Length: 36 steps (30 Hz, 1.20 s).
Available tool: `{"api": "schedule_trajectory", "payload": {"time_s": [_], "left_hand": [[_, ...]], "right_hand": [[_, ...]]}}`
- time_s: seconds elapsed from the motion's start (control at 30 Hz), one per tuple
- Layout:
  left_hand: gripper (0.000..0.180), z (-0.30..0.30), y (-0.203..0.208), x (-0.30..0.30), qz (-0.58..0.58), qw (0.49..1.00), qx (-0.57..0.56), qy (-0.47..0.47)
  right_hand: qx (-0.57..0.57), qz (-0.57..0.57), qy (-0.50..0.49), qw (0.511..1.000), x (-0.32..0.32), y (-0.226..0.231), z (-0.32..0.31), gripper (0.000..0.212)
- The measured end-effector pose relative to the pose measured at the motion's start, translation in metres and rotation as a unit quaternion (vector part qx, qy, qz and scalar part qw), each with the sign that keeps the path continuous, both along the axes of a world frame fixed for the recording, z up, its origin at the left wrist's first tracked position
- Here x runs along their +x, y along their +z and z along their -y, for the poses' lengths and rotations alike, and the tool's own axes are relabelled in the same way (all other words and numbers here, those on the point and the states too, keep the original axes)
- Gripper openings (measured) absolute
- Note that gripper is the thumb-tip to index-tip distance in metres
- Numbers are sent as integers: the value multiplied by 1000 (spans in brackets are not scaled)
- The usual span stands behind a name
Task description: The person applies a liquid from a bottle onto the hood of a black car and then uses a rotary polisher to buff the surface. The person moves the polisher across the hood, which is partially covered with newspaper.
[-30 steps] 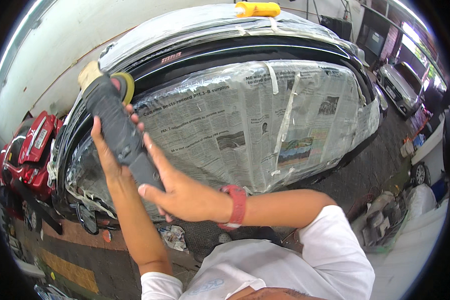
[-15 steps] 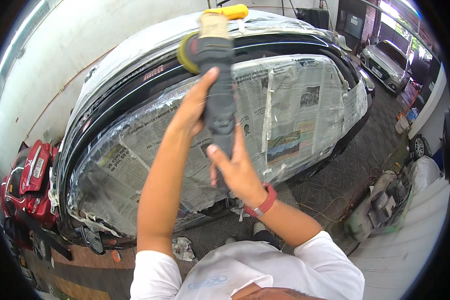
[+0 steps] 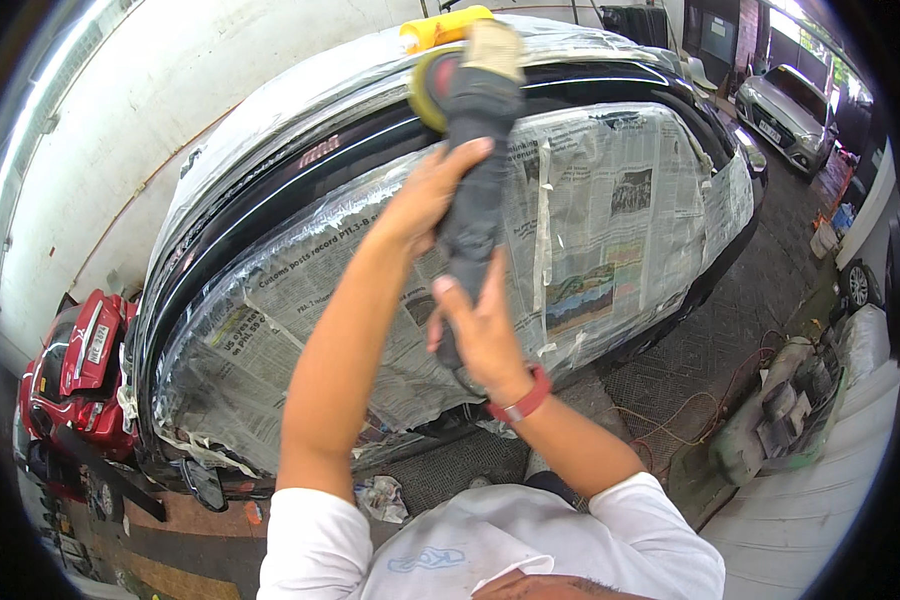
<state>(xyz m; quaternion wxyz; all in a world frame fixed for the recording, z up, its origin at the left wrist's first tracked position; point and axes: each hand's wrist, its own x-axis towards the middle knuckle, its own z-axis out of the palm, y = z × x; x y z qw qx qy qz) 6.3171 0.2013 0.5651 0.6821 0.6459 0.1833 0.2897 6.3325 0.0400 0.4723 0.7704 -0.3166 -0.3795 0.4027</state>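
Both my hands hold a black power polisher (image 3: 482, 190), its body slanting up and away from me. My left hand (image 3: 422, 205) is wrapped round the middle of the body, nearer the head. Lower down, my right hand (image 3: 482, 335) grips the rear end; a red band circles that wrist. At the far end, the yellow round pad (image 3: 427, 92) is tilted on edge against the glossy black roof edge (image 3: 370, 142) of a car; whether it touches is hard to tell. Tan wrapping covers the tool's head. Taped newspaper (image 3: 590, 215) masks the car's side windows below.
A yellow bottle (image 3: 445, 30) lies on the plastic-covered roof (image 3: 300, 85). A red motorcycle (image 3: 85, 365) is parked at left, a silver car (image 3: 785, 115) at far right. A dusty compressor-like machine (image 3: 780, 410) and a cord (image 3: 695, 440) occupy the right floor. A crumpled paper (image 3: 382, 498) lies near my feet.
The polisher has moved to the right along the roof edge, both hands keeping their grip. The view has shifted slightly, so the car appears a little further right.
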Motion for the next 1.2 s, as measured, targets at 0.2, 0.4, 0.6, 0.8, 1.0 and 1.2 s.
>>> {"api": "schedule_trajectory", "payload": {"time_s": [0.2, 0.4, 0.6, 0.8, 1.0, 1.2], "left_hand": [[57, 14, -7, -159, -52, 981, 32, 182], [49, 32, -31, -252, -50, 936, 72, 340], [51, 25, -30, -219, -95, 941, 122, 302], [59, 4, -14, -122, -146, 931, 244, 228], [78, 10, 16, -6, -201, 924, 280, 162], [91, 7, 19, 87, -217, 907, 342, 113]], "right_hand": [[26, 164, 66, 984, -103, -45, -25, 112], [66, 154, 209, 963, -167, -75, -48, 114], [48, 121, 131, 983, -172, -90, -62, 104], [-5, -14, 148, 989, -113, -75, -75, 91], [39, -104, 74, 991, -33, -55, -83, 69], [68, -160, -9, 985, 34, -37, -79, 50]]}}
